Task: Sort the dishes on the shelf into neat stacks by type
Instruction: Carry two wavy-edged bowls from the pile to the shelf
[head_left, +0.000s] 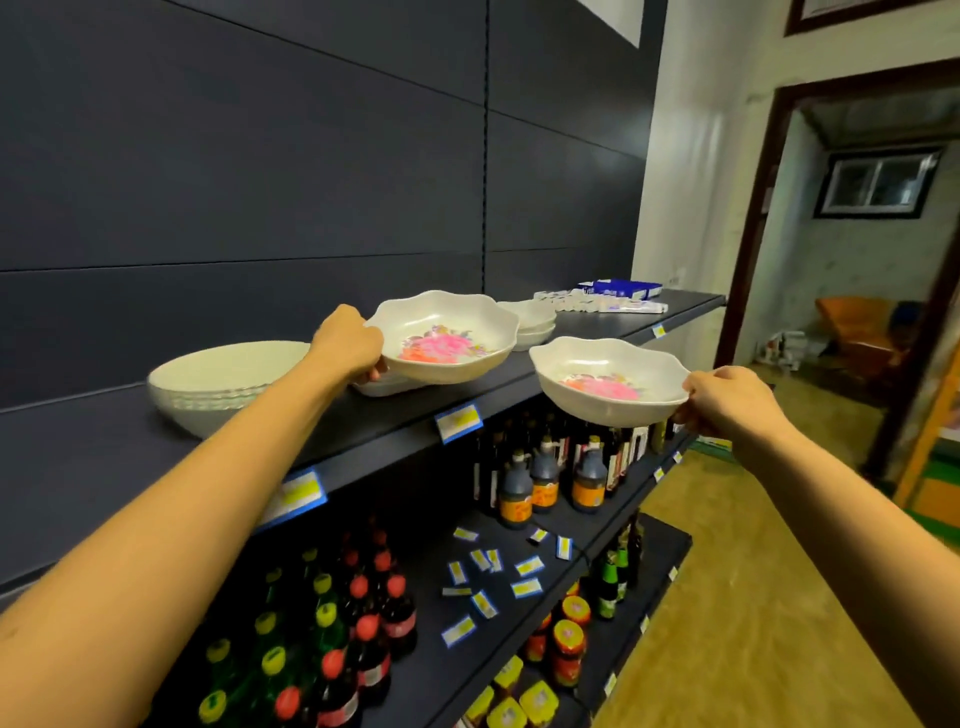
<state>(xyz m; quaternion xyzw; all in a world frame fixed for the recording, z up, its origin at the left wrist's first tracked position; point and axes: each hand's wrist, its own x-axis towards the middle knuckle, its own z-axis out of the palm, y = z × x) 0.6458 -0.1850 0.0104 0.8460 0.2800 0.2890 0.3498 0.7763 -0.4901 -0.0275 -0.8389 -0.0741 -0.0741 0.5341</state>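
Observation:
My left hand (347, 340) grips the left rim of a white scalloped bowl with a pink flower print (444, 338), held just above another white dish (384, 385) on the dark top shelf (104, 447). In front of the shelf edge, my right hand (727, 400) holds a second flowered scalloped bowl (608, 382) by its right rim, in the air. A stack of plain cream bowls (218, 384) stands at the left of the shelf. Behind the held bowls sits a small stack of white dishes (530, 322).
Blue-and-white boxes (613, 296) lie at the far right end of the top shelf. Lower shelves hold dark sauce bottles (545, 478), soda bottles (337, 623), jars and scattered price tags (488, 577). A doorway (857, 260) opens at the right over a yellowish floor.

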